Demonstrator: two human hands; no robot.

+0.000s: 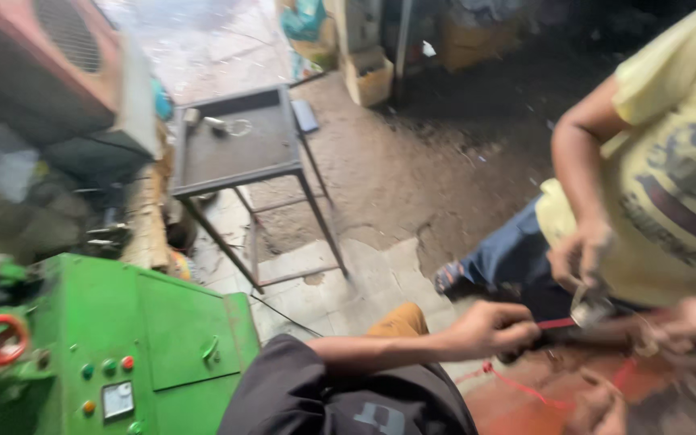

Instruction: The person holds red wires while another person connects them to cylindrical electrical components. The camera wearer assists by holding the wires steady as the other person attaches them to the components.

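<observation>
Nearest the camera lies the wearer's dark sleeve (308, 391), from which the forearm runs out to the right. That hand (489, 326) is curled shut around a red-handled tool (556, 324), whose handle pokes out from the fist toward a small metal piece (588, 310); which of the person's own hands this is cannot be told from the blurred view, and the other is not clearly in sight. Just below, a thin red wire (517, 385) trails across the reddish floor. A co-worker in a yellow shirt (670, 177) pinches the metal piece from above with one hand (580, 254); a further blurred hand (690, 321) sits to the right. To the left stands a green machine (122, 346) with coloured buttons and a red ring. Farther off, a grey metal table (235, 141) stands on the cracked concrete floor (412, 177)
</observation>
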